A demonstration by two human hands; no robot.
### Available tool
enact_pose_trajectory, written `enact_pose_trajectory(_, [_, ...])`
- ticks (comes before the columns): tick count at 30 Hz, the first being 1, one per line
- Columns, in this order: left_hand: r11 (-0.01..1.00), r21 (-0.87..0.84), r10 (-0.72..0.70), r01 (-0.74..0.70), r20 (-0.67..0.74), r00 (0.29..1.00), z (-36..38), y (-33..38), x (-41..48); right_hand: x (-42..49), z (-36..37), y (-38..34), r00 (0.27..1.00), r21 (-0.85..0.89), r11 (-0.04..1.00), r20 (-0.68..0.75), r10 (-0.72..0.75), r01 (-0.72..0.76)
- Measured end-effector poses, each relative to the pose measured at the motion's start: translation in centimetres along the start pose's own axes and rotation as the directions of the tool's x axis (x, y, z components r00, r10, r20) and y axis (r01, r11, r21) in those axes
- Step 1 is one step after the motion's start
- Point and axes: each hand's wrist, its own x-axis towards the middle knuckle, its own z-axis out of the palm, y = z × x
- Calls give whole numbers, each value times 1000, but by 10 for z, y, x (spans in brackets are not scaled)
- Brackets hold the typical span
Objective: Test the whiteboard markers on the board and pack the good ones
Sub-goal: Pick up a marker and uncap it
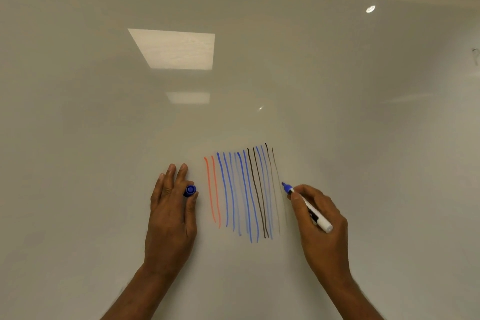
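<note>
Pinched between thumb and fingers of the right hand [320,218], a blue marker [307,206] is held like a pen, its tip up and to the left, its white barrel running down and to the right over the knuckles. The tip sits just right of the stripes [242,193], a row of near-vertical test strokes on the board [104,112]: two orange at the left, then several blue, two dark, more blue, and a thin pale one at the right end. Whether the tip touches the board I cannot tell for sure; it seems on the surface or just off it, about midway down the height of the row. The left hand [171,212] lies flat against the board left of the orange strokes, fingers pointing up, and holds the blue cap [189,190] between thumb and forefinger, open end facing out. My judgement is that the step in hand is testing this marker with a fresh stroke in the bare strip to the right of the row. What the move after turns on is the cap: it lies well to the left of the tip, across the whole row, so the hands must meet, tip and cap mouth lined up along the barrel. No box for packing is in view.
</note>
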Motion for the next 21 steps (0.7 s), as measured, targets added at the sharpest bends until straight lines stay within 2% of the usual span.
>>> enact_pose_trajectory(8, [1000,21,7,-8,28,1000,1,-2,-1,-57,-27,37,999,-80,996,-28,45,-47])
enact_pose_trajectory(15, [1000,21,3,-3,17,1000,1,-2,-2,17,2,-20,997,7,999,-59,-40,40])
enact_pose_trajectory(21, [999,30,10,-11,23,1000,1,-4,-2,43,19,-24,995,-34,995,-30,-98,97])
